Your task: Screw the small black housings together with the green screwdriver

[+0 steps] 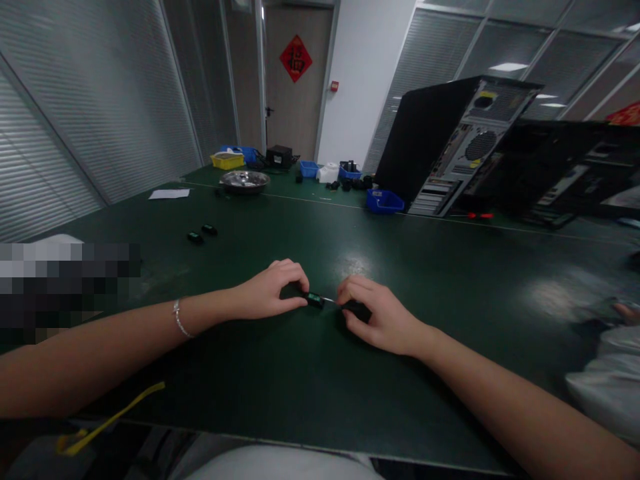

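Observation:
My left hand (270, 291) rests on the dark green table (310, 373), fingers curled and pinched on a small black part with a green face (315, 299). My right hand (380, 313) is closed round a small black-handled screwdriver (350, 306). Its thin metal tip touches the right end of the small part. Both hands meet at the table's middle, and a thin bracelet sits on my left wrist.
Two more small black parts (202, 233) lie to the far left. A metal bowl (245, 181), yellow bin (227, 160) and blue bins (384, 200) stand at the back. An open computer case (457, 150) stands at the back right. Another person's hand and sleeve (613, 360) show at the right edge.

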`<state>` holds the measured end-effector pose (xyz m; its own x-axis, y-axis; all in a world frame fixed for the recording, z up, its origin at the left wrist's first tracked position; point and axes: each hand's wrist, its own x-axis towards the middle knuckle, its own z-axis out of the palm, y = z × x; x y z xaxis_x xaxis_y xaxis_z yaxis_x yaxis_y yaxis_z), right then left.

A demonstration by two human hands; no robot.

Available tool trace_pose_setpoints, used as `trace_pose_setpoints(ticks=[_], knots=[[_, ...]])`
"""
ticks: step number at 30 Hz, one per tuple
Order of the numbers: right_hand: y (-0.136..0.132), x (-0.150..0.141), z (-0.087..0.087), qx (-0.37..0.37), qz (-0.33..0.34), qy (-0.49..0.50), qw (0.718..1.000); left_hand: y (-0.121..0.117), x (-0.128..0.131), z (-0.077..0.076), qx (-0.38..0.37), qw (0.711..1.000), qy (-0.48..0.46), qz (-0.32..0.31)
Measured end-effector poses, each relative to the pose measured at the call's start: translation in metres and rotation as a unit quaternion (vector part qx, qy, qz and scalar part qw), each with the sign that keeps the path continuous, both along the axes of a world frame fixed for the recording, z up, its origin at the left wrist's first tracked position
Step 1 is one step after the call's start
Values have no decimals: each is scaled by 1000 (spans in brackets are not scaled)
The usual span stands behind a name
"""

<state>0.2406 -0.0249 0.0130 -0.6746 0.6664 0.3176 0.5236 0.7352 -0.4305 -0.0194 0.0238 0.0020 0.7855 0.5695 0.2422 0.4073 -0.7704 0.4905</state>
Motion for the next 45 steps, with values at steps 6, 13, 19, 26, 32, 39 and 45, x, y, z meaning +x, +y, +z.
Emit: trace_pose_setpoints(ticks=[6, 13, 19, 26, 32, 39, 45], knots=[[0, 0, 1, -5, 0, -17, 1000, 0, 0, 0, -3, 1000, -1, -4], [0, 0, 2, -3, 1, -24, 1000, 1, -1, 0, -2, 1000, 1, -4], [1, 1, 1, -3, -2, -36, 999, 1, -1, 0, -6, 1000, -2, -4], [1, 1, 0, -6, 0, -16, 1000, 2, -1, -2, -4, 1000, -2, -3], [-1, -2, 2, -5, -2, -11, 1000, 0, 0, 1, -8, 1000, 1, 4], [-2, -4, 3, -12, -7, 0, 1000, -3, -1, 4, -9, 1000, 2, 13], [-2, -3, 0, -39, -2, 31, 999, -2, -1, 4, -15, 1000, 5, 12]])
